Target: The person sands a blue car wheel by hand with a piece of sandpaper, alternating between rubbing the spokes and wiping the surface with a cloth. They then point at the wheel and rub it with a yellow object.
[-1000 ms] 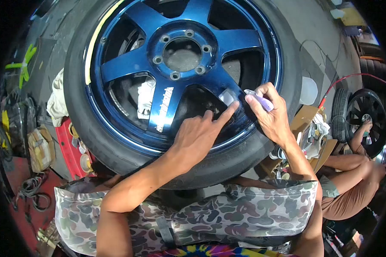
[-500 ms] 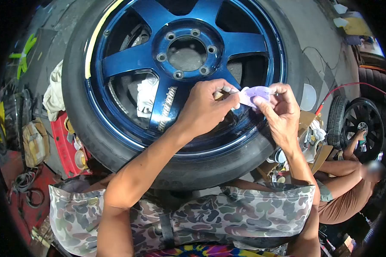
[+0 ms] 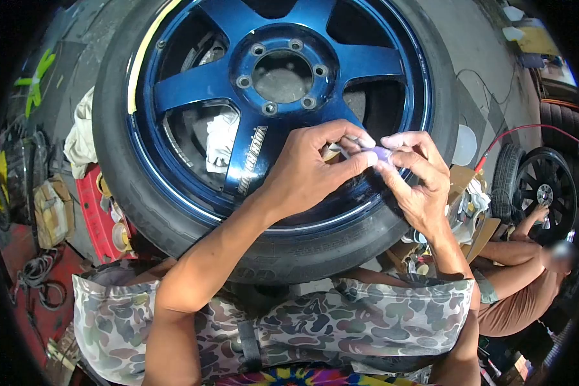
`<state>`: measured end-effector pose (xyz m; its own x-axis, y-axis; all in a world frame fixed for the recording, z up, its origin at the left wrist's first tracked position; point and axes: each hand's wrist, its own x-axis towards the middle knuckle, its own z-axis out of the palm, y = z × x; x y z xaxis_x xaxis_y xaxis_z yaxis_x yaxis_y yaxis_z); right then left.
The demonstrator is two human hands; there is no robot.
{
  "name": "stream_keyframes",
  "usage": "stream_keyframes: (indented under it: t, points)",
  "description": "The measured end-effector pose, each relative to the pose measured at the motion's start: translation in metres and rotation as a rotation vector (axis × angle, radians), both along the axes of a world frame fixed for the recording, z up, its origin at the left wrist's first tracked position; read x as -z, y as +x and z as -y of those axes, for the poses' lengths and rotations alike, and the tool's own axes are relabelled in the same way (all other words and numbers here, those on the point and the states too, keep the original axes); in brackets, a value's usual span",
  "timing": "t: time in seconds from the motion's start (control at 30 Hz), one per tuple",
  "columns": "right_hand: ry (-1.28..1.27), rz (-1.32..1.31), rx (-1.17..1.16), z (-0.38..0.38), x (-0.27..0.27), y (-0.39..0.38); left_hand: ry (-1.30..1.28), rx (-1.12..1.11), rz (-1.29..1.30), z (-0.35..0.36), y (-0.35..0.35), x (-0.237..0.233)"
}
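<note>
A small folded piece of purple sandpaper (image 3: pixel 382 154) is pinched between my two hands, over the lower right of a blue wheel (image 3: pixel 254 116). My left hand (image 3: pixel 328 157) grips its left end between thumb and fingers. Curled around its right end, my right hand (image 3: pixel 419 170) closes with thumb and fingertips. Fingers hide most of the sheet. Beneath the hands, the wheel sits in a black tire (image 3: pixel 116 128), with white lettering on one spoke and a strip of yellow tape (image 3: pixel 143 55) along the upper left rim.
A red tray (image 3: pixel 100 219) with tape rolls stands at left, near a white cloth (image 3: pixel 80 141). Boxes and papers (image 3: pixel 473 199) lie at right. Further right, a seated person (image 3: pixel 521 283) reaches toward a black wheel (image 3: pixel 547 186). A red hose (image 3: pixel 527 128) runs behind.
The purple sandpaper, fanned out before, is now folded smaller between my fingers. My right hand's fingers have curled in and come closer to my left hand.
</note>
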<state>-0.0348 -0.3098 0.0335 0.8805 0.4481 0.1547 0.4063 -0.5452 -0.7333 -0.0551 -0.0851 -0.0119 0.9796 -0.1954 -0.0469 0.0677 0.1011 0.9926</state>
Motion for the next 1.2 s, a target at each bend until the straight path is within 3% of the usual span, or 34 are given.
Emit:
stream_keyframes:
  t: [0.07,0.13,0.2,0.23,0.27,0.33,0.4,0.5,0.6,0.67,0.73,0.77,0.83,0.87,0.93,1.0,1.1,1.2]
  points:
    - [0.052,-0.028,-0.046,-0.005,-0.004,0.000,-0.042,-0.010,0.043,-0.003,0.002,0.003]
    - [0.276,-0.357,0.017,-0.008,-0.007,0.003,0.110,0.068,0.071,-0.013,0.009,-0.007]
    - [0.387,-0.591,0.010,-0.006,-0.011,0.014,0.093,0.105,0.030,-0.015,0.013,-0.012]
    - [0.494,-0.719,-0.055,-0.004,-0.010,0.018,0.079,0.060,0.131,-0.013,0.014,-0.009]
    - [0.493,-0.720,-0.055,-0.003,-0.012,0.023,0.066,0.015,0.234,-0.012,0.015,-0.008]
    - [0.563,-0.986,-0.134,-0.005,-0.022,0.033,0.038,0.038,0.220,-0.016,0.015,-0.012]
    - [0.545,-0.987,-0.128,-0.008,-0.027,0.036,0.016,0.047,0.159,-0.019,0.015,-0.015]
    - [0.157,-0.368,-0.117,-0.011,-0.028,0.039,0.055,-0.008,0.256,-0.017,0.018,-0.006]
    - [0.204,-0.306,-0.110,-0.014,-0.027,0.032,0.041,0.003,0.222,-0.018,0.018,-0.009]
    - [0.283,-0.432,-0.055,-0.013,-0.025,0.028,0.057,0.001,0.218,-0.018,0.017,-0.006]
    - [0.192,-0.444,-0.008,-0.009,-0.023,0.027,0.070,-0.003,0.213,-0.019,0.018,-0.006]
    - [0.070,-0.260,-0.044,-0.007,-0.017,0.028,0.081,-0.038,0.166,-0.021,0.019,-0.009]
    - [-0.063,-0.150,-0.062,-0.007,-0.014,0.023,0.130,-0.105,0.056,-0.027,0.021,-0.019]
    - [-0.192,-0.039,-0.082,-0.009,-0.011,0.020,0.129,-0.108,0.057,-0.029,0.022,-0.015]
    - [-0.198,-0.021,-0.147,-0.010,0.000,0.013,0.267,-0.240,0.218,-0.031,0.026,0.000]
    - [-0.270,-0.035,-0.163,-0.012,0.003,0.005,0.264,-0.229,0.215,-0.033,0.025,0.005]
    - [-0.282,0.008,-0.129,-0.010,0.006,0.005,0.589,0.016,0.380,-0.034,0.017,0.006]
    - [-0.299,-0.011,-0.072,-0.004,0.005,0.008,0.784,0.126,0.299,-0.022,-0.002,0.003]
